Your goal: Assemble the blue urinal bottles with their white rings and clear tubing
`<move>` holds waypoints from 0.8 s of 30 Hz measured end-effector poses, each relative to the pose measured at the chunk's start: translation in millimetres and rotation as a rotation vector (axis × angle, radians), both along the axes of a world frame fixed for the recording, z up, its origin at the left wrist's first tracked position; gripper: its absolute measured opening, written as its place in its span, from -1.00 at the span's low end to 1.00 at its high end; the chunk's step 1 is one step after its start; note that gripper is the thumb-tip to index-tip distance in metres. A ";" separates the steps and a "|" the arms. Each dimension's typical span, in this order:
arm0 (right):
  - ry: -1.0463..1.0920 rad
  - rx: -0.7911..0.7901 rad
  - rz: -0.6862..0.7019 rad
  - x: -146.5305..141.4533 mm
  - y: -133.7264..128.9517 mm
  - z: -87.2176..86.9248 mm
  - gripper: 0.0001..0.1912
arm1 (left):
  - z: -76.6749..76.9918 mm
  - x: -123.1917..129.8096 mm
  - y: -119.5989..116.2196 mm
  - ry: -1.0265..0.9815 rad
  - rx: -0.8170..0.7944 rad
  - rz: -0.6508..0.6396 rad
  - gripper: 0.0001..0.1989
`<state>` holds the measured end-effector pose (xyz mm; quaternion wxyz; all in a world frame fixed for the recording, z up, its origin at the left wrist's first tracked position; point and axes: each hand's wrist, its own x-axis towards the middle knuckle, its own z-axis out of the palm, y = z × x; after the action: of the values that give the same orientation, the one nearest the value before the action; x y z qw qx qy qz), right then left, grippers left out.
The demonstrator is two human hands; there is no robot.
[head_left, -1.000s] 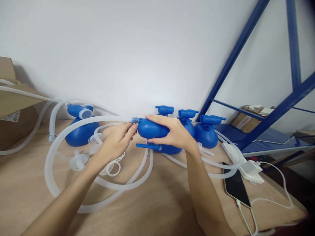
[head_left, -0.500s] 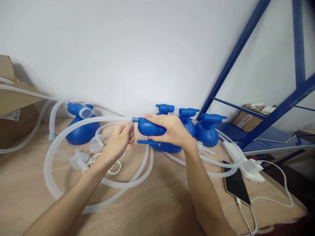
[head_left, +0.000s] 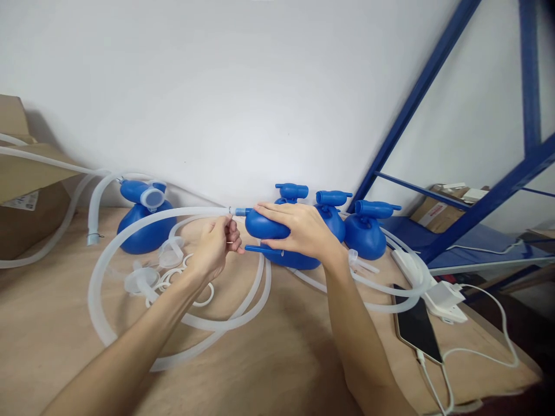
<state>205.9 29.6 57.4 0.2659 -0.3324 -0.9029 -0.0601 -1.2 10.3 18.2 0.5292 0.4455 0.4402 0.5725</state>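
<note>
My right hand (head_left: 299,225) wraps over the round blue plastic body (head_left: 265,224) of a urinal-like vessel, holding it from above. The vessel's wider blue base (head_left: 299,260) and a thin blue strap (head_left: 262,249) show below that hand. A milky flexible hose (head_left: 173,215) meets the blue spout (head_left: 241,212) on the left of this body. Around the hose, near its end, sits a thin dark wire clamp (head_left: 230,210). My left hand (head_left: 219,240) is closed just under it, thumb and forefinger pinched at the clamp; the fingertips partly hide the grip.
More blue vessels (head_left: 365,237) stand behind and to the right, another (head_left: 145,228) at left. White rings (head_left: 203,294) and clear funnel-like pieces (head_left: 142,280) lie left. A phone (head_left: 418,326), power strip (head_left: 442,300), cardboard box (head_left: 37,214) and blue shelf frame (head_left: 416,86) stand around.
My left hand has shifted slightly and turned at the hose end, and the dark clamp now shows above the thumb. The big hose loop has moved right. My right hand keeps its hold.
</note>
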 end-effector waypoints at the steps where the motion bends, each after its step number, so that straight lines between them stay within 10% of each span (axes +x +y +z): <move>1: 0.001 0.000 -0.001 2.1 0.2 0.3 -0.30 | 1.3 -3.5 0.9 0.014 -0.024 -0.042 -0.71; 5: 0.013 -0.035 -0.009 8.3 -0.3 1.7 -0.30 | 13.5 -25.0 -1.8 0.476 -0.029 -0.144 -0.54; 10: -0.051 -0.042 0.040 5.4 -0.4 2.8 -0.26 | 25.9 -44.1 -15.2 1.259 0.574 0.288 -0.57; 13: -0.068 0.002 0.117 3.5 -1.8 3.3 -0.27 | 26.1 -49.5 -16.1 1.282 0.782 0.111 -0.46; 17: -0.082 0.033 0.202 4.5 -5.5 3.0 -0.33 | 21.9 -57.3 -7.9 1.239 0.638 -0.235 -0.42; 24: 0.033 -0.041 0.270 18.0 -3.7 -0.1 -0.31 | -2.7 -49.1 6.0 1.429 0.781 0.011 -0.40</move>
<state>223.9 25.9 57.3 0.2795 -0.2142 -0.9359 0.0005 -50.3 16.3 15.5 -0.0759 0.8536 0.4422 0.2648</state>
